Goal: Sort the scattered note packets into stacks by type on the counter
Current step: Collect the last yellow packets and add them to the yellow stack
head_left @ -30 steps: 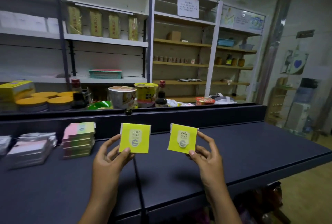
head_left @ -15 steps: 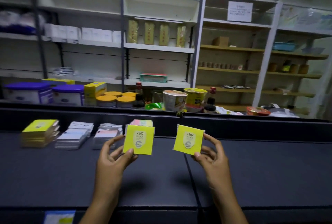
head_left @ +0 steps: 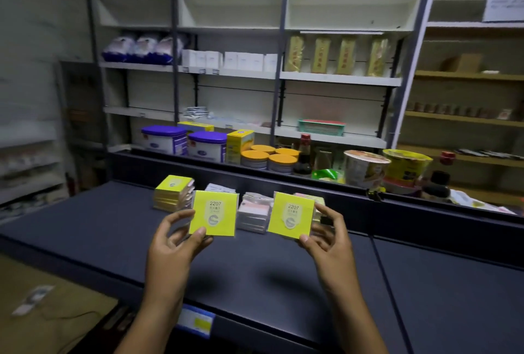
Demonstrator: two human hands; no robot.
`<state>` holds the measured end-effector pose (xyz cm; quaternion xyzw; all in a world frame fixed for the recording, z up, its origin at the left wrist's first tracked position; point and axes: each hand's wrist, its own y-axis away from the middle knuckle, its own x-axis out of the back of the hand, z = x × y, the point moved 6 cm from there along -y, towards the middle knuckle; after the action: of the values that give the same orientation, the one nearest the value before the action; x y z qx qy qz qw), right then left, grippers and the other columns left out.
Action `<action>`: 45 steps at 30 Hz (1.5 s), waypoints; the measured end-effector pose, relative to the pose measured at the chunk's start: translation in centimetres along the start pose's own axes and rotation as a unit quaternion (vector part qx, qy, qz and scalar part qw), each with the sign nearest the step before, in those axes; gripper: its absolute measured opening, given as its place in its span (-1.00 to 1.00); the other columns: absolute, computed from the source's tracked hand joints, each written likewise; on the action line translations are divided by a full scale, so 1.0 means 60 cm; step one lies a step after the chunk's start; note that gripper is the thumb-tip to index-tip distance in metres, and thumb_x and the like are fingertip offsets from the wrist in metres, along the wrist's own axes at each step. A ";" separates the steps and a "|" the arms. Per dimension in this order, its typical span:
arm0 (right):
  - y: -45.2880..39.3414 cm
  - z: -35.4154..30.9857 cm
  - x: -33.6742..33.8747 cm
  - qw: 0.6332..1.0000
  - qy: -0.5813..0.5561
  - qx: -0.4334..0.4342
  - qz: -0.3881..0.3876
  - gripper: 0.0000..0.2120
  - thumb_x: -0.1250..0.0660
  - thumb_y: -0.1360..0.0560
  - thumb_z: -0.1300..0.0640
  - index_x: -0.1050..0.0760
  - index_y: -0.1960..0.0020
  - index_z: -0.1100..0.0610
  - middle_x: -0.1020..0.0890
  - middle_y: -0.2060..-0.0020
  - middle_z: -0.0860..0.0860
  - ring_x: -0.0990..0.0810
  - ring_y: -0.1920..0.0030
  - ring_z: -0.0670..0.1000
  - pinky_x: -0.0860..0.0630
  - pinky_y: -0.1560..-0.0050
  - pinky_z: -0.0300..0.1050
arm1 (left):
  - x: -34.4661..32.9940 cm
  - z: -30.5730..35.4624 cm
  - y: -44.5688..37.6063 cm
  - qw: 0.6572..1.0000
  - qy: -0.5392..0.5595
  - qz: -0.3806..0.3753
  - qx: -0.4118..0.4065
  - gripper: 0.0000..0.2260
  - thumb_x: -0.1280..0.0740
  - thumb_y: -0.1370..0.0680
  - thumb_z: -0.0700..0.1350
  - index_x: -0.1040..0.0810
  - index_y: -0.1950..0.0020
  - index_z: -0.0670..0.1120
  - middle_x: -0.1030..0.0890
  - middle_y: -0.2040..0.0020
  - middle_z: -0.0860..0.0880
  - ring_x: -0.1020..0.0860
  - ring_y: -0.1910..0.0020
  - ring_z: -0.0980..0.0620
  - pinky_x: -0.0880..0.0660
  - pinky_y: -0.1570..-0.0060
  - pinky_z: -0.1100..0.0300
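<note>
My left hand (head_left: 173, 243) holds one yellow note packet (head_left: 213, 213) upright above the dark counter (head_left: 113, 229). My right hand (head_left: 326, 236) holds a second, matching yellow note packet (head_left: 290, 215) marked 2207. Behind them several stacks sit on the counter: a yellow stack (head_left: 173, 193) at the left, a white stack (head_left: 221, 188) half hidden by the left packet, a pale pink and white stack (head_left: 253, 213) between the two packets, and a pink-green stack (head_left: 317, 200) mostly hidden behind the right packet.
A raised ledge (head_left: 283, 177) borders the counter's far side; behind it stand purple-lidded tubs (head_left: 164, 139), orange-lidded tins (head_left: 268, 158), noodle cups (head_left: 365, 168) and bottles. Shelving fills the back wall. The counter's left end drops to a brown floor (head_left: 42, 311).
The view has swung left, so the stacks now sit directly behind my hands. Both hands still hold their yellow packets upright, side by side.
</note>
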<state>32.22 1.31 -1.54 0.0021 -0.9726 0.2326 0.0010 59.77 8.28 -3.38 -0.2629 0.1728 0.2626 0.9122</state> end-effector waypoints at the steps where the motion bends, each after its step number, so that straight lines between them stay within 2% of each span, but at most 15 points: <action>1: -0.002 0.000 -0.020 1.000 -0.002 0.004 -0.008 -0.39 -0.39 -0.45 0.46 -0.44 -0.28 -0.14 -0.64 -0.08 0.00 -0.65 0.00 -0.13 -0.64 -0.03 -0.13 | 0.015 0.004 -0.008 1.000 0.001 0.006 -0.002 -0.71 -0.37 -0.51 -0.36 -0.61 0.00 0.05 -0.70 0.01 -0.17 -0.70 0.06 -0.07 -0.63 0.16 0.21; 5: -0.010 -0.001 -0.094 0.999 0.003 0.020 -0.028 -0.38 -0.39 -0.44 0.46 -0.45 -0.26 -0.17 -0.63 -0.08 0.00 -0.64 -0.03 0.00 -0.63 -0.05 -0.11 | 0.073 0.010 -0.048 1.000 0.000 0.016 -0.005 -0.72 -0.38 -0.51 -0.33 -0.62 -0.01 0.06 -0.71 0.00 -0.11 -0.70 0.05 -0.07 -0.62 0.16 0.24; 8: -0.017 0.001 -0.150 0.999 0.011 0.023 -0.037 -0.38 -0.40 -0.46 0.42 -0.45 -0.25 -0.24 -0.61 -0.06 -0.02 -0.64 0.02 -0.12 -0.60 0.05 -0.25 | 0.115 0.010 -0.090 1.000 0.002 0.012 -0.006 -0.73 -0.38 -0.51 -0.33 -0.61 -0.04 0.04 -0.70 -0.03 -0.14 -0.69 0.01 -0.11 -0.62 0.15 0.23; 11: -0.029 0.004 -0.212 0.999 -0.001 0.025 -0.043 -0.41 -0.37 -0.49 0.43 -0.46 -0.27 -0.19 -0.63 -0.03 -0.02 -0.67 0.04 -0.14 -0.58 0.10 -0.32 | 0.157 0.011 -0.139 1.000 0.002 0.004 -0.003 -0.74 -0.39 -0.51 -0.32 -0.61 -0.06 0.03 -0.69 -0.05 -0.15 -0.68 -0.02 -0.12 -0.62 0.12 0.21; 17: -0.067 0.017 -0.343 0.998 0.022 0.011 -0.062 -0.55 -0.37 -0.51 0.38 -0.53 -0.19 -0.13 -0.60 -0.10 0.08 -0.68 0.01 0.07 -0.59 0.09 -0.22 | 0.237 -0.003 -0.235 1.000 0.013 -0.002 0.009 -0.72 -0.37 -0.52 -0.35 -0.60 -0.07 0.01 -0.70 -0.04 -0.11 -0.69 0.00 -0.08 -0.63 0.14 0.24; 21: -0.101 0.025 -0.417 0.996 0.055 0.008 -0.071 -0.59 -0.40 -0.52 0.31 -0.52 -0.19 -0.15 -0.62 -0.10 -0.01 -0.68 0.02 0.04 -0.63 -0.07 -0.02 | 0.286 -0.018 -0.291 1.000 0.017 0.001 0.019 -0.72 -0.37 -0.52 -0.35 -0.59 -0.08 0.02 -0.70 -0.05 -0.11 -0.69 0.02 -0.05 -0.63 0.14 0.24; 23: -0.120 0.029 -0.446 0.995 0.075 0.006 -0.071 -0.59 -0.41 -0.51 0.28 -0.52 -0.19 -0.18 -0.61 -0.08 -0.05 -0.68 0.02 0.03 -0.62 -0.05 -0.06 | 0.303 -0.026 -0.317 1.000 0.017 -0.003 0.021 -0.72 -0.36 -0.52 -0.35 -0.58 -0.09 0.01 -0.70 -0.06 -0.10 -0.69 0.03 -0.03 -0.63 0.14 0.23; 26: -0.146 0.035 -0.480 0.993 0.096 0.002 -0.070 -0.61 -0.41 -0.52 0.28 -0.53 -0.20 -0.14 -0.60 -0.04 -0.08 -0.68 0.06 -0.02 -0.58 0.10 -0.27 | 0.321 -0.041 -0.353 1.000 0.013 -0.009 0.026 -0.71 -0.34 -0.52 -0.38 -0.57 -0.10 -0.02 -0.69 -0.07 -0.13 -0.69 0.03 -0.01 -0.64 0.14 0.23; 28: -0.161 0.040 -0.498 0.992 0.104 -0.002 -0.069 -0.62 -0.41 -0.52 0.29 -0.53 -0.21 -0.10 -0.61 -0.03 -0.08 -0.68 0.07 -0.07 -0.57 0.14 -0.31 | 0.331 -0.052 -0.372 0.999 0.011 -0.010 0.032 -0.71 -0.33 -0.53 -0.39 -0.55 -0.11 -0.05 -0.67 -0.10 -0.16 -0.68 0.04 0.00 -0.64 0.12 0.22; 32: -0.190 0.053 -0.531 0.992 0.101 -0.015 -0.078 -0.64 -0.39 -0.52 0.33 -0.54 -0.24 0.01 -0.61 -0.06 -0.03 -0.66 0.05 -0.17 -0.64 0.07 -0.23 | 0.349 -0.068 -0.394 0.999 0.010 0.002 0.042 -0.71 -0.35 -0.52 -0.38 -0.56 -0.12 -0.04 -0.66 -0.12 -0.16 -0.68 0.09 -0.02 -0.63 0.14 0.26; 36: -0.209 0.069 -0.558 0.991 0.098 -0.025 -0.092 -0.65 -0.39 -0.52 0.35 -0.54 -0.25 0.08 -0.61 -0.04 0.04 -0.66 0.00 -0.03 -0.66 0.06 -0.16 | 0.349 -0.076 -0.398 0.999 0.013 0.000 0.036 -0.70 -0.36 -0.51 -0.39 -0.56 -0.11 -0.03 -0.65 -0.13 -0.15 -0.67 0.01 -0.11 -0.61 0.19 0.29; 39: -0.218 0.083 -0.573 0.990 0.096 -0.036 -0.100 -0.65 -0.38 -0.52 0.37 -0.54 -0.26 0.12 -0.62 -0.03 0.09 -0.66 0.00 0.03 -0.67 0.04 -0.11 | 0.349 -0.079 -0.397 0.999 0.015 0.002 0.033 -0.70 -0.37 -0.51 -0.38 -0.57 -0.11 -0.04 -0.66 -0.12 -0.11 -0.67 0.05 -0.09 -0.59 0.19 0.30; 42: -0.225 0.095 -0.586 0.986 0.121 -0.035 -0.110 -0.66 -0.38 -0.53 0.34 -0.53 -0.27 0.10 -0.62 -0.02 0.07 -0.65 -0.02 0.05 -0.65 0.01 -0.07 | 0.358 -0.081 -0.400 0.999 0.018 0.021 0.034 -0.70 -0.37 -0.51 -0.37 -0.57 -0.10 -0.01 -0.68 -0.09 -0.07 -0.70 0.11 -0.03 -0.60 0.20 0.29; 45: -0.230 0.103 -0.592 0.980 0.156 -0.025 -0.120 -0.69 -0.38 -0.54 0.29 -0.54 -0.25 0.06 -0.63 0.02 0.03 -0.63 0.02 -0.04 -0.62 0.02 -0.14 | 0.361 -0.082 -0.400 0.999 0.008 0.026 0.029 -0.71 -0.37 -0.51 -0.37 -0.57 -0.11 -0.02 -0.66 -0.11 -0.07 -0.69 0.10 -0.04 -0.60 0.20 0.27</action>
<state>67.80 -13.69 -0.92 0.0824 -0.9587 0.2035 0.1809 89.95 -3.48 -7.84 -0.2342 0.1945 0.2787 0.9108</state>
